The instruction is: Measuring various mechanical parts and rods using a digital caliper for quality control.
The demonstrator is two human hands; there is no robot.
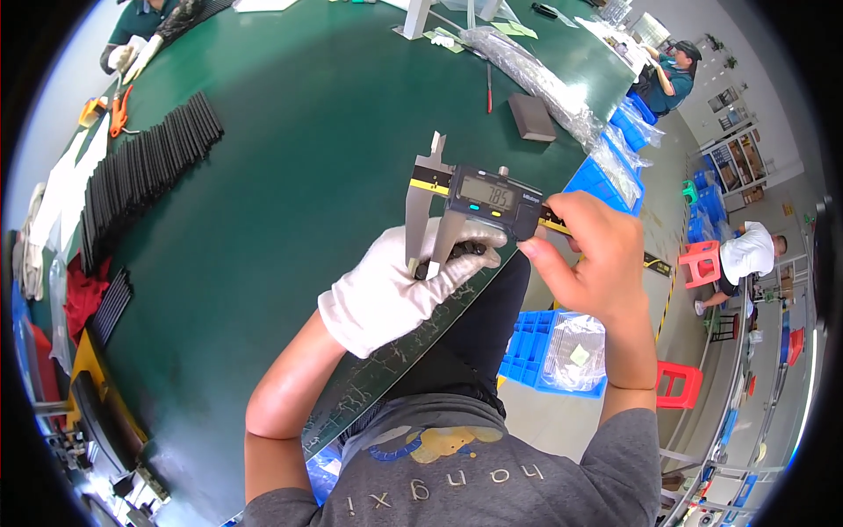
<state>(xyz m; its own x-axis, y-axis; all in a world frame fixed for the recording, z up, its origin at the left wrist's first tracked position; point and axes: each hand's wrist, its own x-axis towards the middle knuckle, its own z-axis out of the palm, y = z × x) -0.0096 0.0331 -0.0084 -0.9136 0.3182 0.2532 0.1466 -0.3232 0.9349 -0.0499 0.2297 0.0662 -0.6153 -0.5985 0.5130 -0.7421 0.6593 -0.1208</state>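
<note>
My left hand, in a white glove, is closed around several short-looking black rods, whose ends poke out near the fingertips. My bare right hand grips a digital caliper by the right end of its beam, the thumb at its lower edge. The caliper's long jaws point down over the gloved hand. Their tips are on either side of a black rod end; whether both touch it I cannot tell. Much of the rods is hidden by the glove.
A long row of black rods lies on the green table at left, near orange-handled pliers and a red cloth. A dark box and plastic-wrapped bundle lie far right. Blue crates stand beside the table; other people work farther off.
</note>
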